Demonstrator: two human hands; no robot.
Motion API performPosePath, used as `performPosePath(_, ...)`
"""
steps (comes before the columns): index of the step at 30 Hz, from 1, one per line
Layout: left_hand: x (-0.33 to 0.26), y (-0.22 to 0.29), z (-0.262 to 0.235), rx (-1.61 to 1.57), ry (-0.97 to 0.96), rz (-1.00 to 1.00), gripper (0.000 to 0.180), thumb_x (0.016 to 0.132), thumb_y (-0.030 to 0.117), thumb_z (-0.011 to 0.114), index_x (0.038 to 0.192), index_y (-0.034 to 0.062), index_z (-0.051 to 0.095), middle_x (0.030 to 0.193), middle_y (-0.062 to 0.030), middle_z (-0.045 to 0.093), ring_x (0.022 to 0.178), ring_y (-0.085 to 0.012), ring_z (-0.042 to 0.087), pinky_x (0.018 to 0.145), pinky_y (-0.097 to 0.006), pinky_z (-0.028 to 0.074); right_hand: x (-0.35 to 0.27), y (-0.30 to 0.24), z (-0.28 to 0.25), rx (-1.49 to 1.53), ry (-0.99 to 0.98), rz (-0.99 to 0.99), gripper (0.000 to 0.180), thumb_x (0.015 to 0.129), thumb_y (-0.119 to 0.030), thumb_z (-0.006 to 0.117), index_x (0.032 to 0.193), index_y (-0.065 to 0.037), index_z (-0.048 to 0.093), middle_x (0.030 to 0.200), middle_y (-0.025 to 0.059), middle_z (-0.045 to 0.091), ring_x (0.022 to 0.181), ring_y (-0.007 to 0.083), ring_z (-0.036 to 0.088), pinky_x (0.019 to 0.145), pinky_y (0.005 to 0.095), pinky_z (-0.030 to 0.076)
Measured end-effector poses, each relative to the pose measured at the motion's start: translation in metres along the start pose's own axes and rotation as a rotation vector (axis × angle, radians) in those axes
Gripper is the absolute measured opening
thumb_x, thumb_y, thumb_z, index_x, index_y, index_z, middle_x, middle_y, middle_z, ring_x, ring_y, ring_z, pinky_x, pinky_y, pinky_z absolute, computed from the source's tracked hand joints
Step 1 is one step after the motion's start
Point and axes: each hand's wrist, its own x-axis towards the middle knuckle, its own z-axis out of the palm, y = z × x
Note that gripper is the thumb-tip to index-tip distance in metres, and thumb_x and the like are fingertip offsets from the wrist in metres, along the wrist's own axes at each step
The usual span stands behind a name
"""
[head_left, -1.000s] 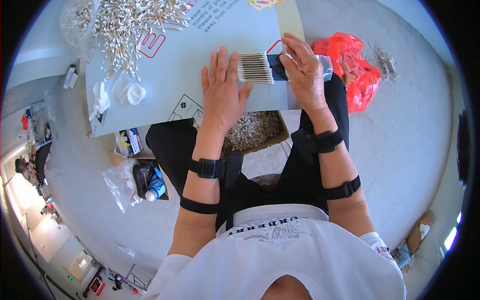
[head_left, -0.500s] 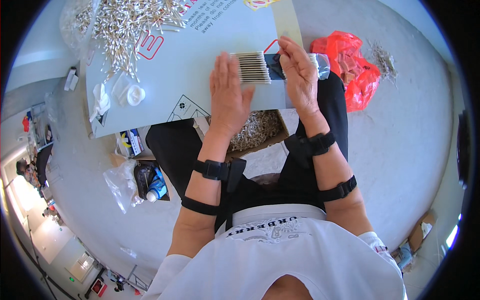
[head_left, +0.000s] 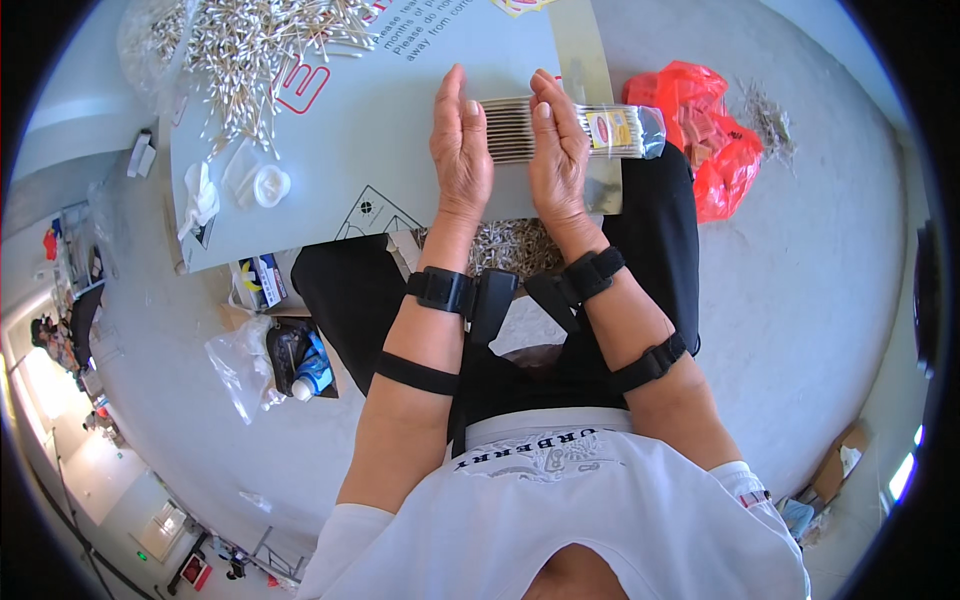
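Note:
A row of cotton swabs lies side by side on the grey board between my two hands. Its left end meets the palm side of my left hand, which stands on edge, open, with the fingers stretched out. My right hand, likewise open and on edge, rests across the row and hides part of it. To its right, a clear plastic bag with a yellow and red label encloses the right part of the swabs. The bag's end reaches past the board's right edge, over my thigh.
Loose cotton swabs are heaped at the board's far left. A white round lid and crumpled white tissue lie nearby. A red plastic bag sits on the floor at right. Under the board, a box holds many swabs.
My right hand has moved left and turned on edge, uncovering the bag's label. My left hand has turned upright too. The dark gap between the swabs and the bag no longer shows.

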Motion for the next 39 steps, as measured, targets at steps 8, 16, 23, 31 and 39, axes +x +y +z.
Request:
performPosePath(8,-0.008,-0.002,-0.027,0.115,-0.041,0.117,0.056,0.102,0.032,0.047,0.147,0.0017,0.035,0.151,-0.0189,0.037,0.141,-0.0316,0.035,0.115,-0.043,0.027,0.006,-0.012,-0.028,0.132,-0.018,0.054,0.027,0.095,-0.003,0.056,0.121,0.005,0.057,0.123,0.0150,0.062,0.117,0.0236,0.057,0.100,0.0302,0.044)
performPosePath(16,-0.034,0.014,-0.028,1.044,-0.441,0.221,0.091,0.085,0.058,0.061,0.152,0.0067,0.027,0.160,-0.0121,0.022,0.149,-0.0261,0.018,0.120,-0.051,0.011,0.005,-0.036,-0.056,-0.600,-0.290,-0.292,0.015,0.070,-0.001,0.070,0.085,-0.005,0.066,0.091,0.0087,0.057,0.090,0.0315,0.059,0.078,0.0430,0.050)
performPosePath(23,-0.035,0.009,-0.028,1.069,-0.423,0.233,0.092,0.084,0.059,0.061,0.152,0.0072,0.026,0.160,-0.0110,0.023,0.149,-0.0255,0.018,0.120,-0.051,0.010,0.004,-0.035,-0.054,-0.739,-0.378,-0.337,0.014,0.069,-0.005,0.071,0.082,-0.006,0.068,0.090,0.0078,0.056,0.090,0.0294,0.057,0.079,0.0422,0.049)
performPosePath(31,-0.035,0.010,-0.028,1.067,-0.407,0.238,0.091,0.085,0.059,0.059,0.153,0.0089,0.025,0.160,-0.0105,0.023,0.149,-0.0249,0.018,0.120,-0.051,0.009,0.003,-0.033,-0.053,-0.795,-0.395,-0.388,0.010,0.071,-0.008,0.071,0.080,-0.007,0.067,0.090,0.0074,0.055,0.089,0.0286,0.057,0.081,0.0425,0.047)
performPosePath(39,-0.035,0.010,-0.027,1.080,-0.410,0.231,0.091,0.085,0.060,0.058,0.153,0.0087,0.025,0.160,-0.0102,0.022,0.149,-0.0246,0.018,0.120,-0.051,0.009,0.001,-0.032,-0.052,-0.768,-0.363,-0.367,0.011,0.072,-0.007,0.071,0.083,-0.007,0.068,0.089,0.0074,0.055,0.089,0.0294,0.057,0.081,0.0423,0.046)
